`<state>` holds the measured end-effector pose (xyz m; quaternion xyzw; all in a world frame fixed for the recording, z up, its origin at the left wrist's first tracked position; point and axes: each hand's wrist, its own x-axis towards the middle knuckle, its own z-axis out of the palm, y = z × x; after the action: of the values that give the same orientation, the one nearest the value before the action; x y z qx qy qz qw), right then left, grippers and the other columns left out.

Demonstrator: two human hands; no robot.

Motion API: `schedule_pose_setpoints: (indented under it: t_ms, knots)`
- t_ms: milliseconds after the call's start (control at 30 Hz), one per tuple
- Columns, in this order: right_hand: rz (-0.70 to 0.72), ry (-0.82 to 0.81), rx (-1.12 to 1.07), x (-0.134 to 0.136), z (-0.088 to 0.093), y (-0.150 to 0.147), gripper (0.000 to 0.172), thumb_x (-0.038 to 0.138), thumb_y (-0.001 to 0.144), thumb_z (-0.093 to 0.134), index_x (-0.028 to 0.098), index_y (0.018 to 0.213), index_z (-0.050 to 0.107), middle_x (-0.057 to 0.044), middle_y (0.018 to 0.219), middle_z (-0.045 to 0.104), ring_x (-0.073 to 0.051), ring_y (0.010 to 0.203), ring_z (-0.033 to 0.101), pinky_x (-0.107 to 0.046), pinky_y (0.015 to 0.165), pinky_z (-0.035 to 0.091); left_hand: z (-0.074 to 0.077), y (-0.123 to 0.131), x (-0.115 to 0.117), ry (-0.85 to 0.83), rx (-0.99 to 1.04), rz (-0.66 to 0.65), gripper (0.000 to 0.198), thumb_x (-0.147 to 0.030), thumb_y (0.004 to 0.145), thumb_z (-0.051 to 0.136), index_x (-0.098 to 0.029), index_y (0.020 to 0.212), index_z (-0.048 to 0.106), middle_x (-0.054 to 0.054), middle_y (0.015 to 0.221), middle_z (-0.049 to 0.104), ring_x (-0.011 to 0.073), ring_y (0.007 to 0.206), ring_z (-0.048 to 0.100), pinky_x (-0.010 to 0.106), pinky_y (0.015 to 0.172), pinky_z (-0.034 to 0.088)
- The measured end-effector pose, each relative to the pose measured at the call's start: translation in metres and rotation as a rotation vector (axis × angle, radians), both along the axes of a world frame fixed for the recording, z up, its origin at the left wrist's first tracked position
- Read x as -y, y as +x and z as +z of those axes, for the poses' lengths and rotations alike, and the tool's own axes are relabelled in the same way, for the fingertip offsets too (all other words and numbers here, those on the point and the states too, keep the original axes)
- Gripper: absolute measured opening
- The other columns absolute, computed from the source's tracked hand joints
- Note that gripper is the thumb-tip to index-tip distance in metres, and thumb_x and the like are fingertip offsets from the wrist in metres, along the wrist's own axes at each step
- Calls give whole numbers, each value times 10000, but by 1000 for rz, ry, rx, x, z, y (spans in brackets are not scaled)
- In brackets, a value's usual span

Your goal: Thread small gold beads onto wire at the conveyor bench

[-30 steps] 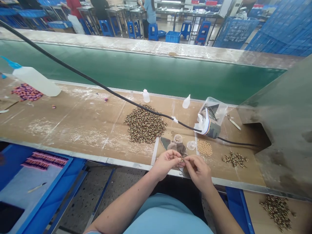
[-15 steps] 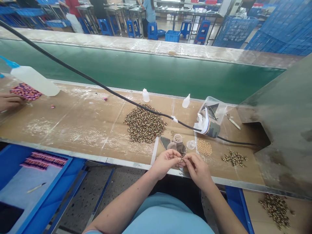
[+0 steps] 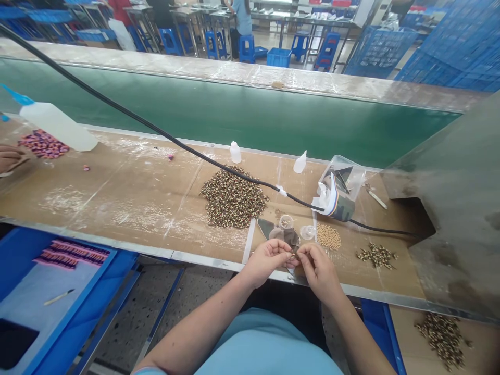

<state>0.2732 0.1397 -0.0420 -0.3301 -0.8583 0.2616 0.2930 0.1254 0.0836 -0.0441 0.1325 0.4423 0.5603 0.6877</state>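
My left hand and my right hand meet over the front edge of the wooden bench. Their fingertips pinch a tiny gold-coloured bead, mostly hidden by my fingers. Just beyond my hands lies a grey-brown cloth pad, with small clear plastic cups beside it. A heap of striped metallic beads lies to the far left of my hands, and plain tan beads lie to their right.
A black cable crosses above the bench. Nearby stand small dropper bottles and a clear plastic box. Another person's hand sits at far left beside pink beads. A blue tray lies below left, and a green belt runs behind.
My hands stay together at the bench edge, with only small finger shifts. The other person's hand has come in at the far left since the oldest frame.
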Motion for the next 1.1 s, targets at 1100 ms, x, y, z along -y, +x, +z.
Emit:
schedule_pose_setpoints:
  t_ms: [1100]
  knots:
    - [-15,2,24,6,1,-2,135,214,912,412,219,804,492,-16,750,586,-140,684,573,-243,603,456,1,0,0,12,11,6,387,-339,524,838,-127,720,581,26,620,686,138,592,661,287,667,517]
